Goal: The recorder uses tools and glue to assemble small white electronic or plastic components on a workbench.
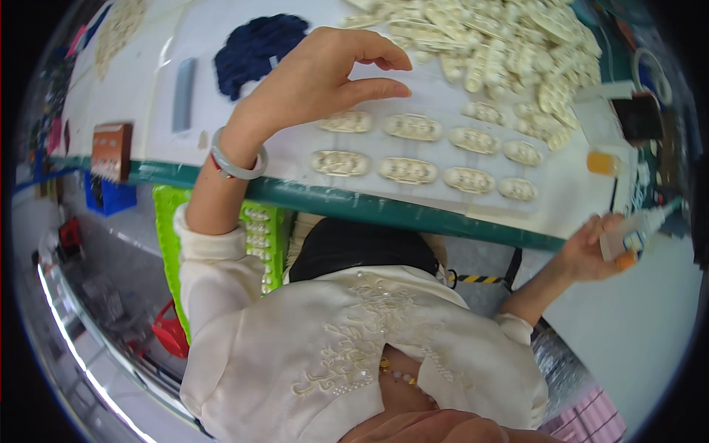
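My left hand (336,77) hovers over the worktable, thumb and fingers apart with nothing between them. Below it, two rows of oval cream-coloured moulded pieces (408,170) lie on a white sheet (369,193) along the table's near edge. Far to the right, my right hand (587,252) is closed around a small translucent squeeze bottle (624,238). The bottle is tilted, its thin nozzle pointing up and away to the right. My right hand is apart from the rows of pieces.
A large heap of similar cream pieces (502,44) covers the back right. Dark blue cloth (255,48), a grey-blue bar (183,96) and a brown box (111,151) lie leftward. A bright green tray (171,244) holding pieces is below the table edge. An orange-yellow container (603,163) stands right.
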Demonstrator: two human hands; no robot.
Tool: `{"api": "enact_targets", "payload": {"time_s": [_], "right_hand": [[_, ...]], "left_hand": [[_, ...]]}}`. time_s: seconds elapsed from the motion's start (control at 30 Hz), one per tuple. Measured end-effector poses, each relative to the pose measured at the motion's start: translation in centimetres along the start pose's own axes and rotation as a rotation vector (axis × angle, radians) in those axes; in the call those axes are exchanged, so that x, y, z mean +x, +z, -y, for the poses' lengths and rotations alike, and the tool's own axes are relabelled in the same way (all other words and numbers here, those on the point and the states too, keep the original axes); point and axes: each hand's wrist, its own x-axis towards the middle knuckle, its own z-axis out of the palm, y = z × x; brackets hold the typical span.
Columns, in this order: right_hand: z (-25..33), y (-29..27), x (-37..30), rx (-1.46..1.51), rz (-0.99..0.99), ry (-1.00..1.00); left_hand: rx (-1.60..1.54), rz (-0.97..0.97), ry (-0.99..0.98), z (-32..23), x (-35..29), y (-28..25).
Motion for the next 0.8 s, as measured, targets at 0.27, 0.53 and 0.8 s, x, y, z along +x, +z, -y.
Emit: {"api": "enact_targets", "payload": {"time_s": [0.27,0.53,0.8], "right_hand": [[-1.5,0.5,-0.5,0.084,-0.103,0.039],[-1.2,-1.3,-2.4,0.131,-0.212,0.076],[-1.7,-1.5,-1.9,0.658,-0.157,0.248]], "left_hand": [[-0.016,0.195,0.275,-3.7,7.1,7.2],[0.110,0.281,0.268,-4.9,8.6,12.5],[-0.064,0.253,0.063,-2.6,7.5,5.7]]}}
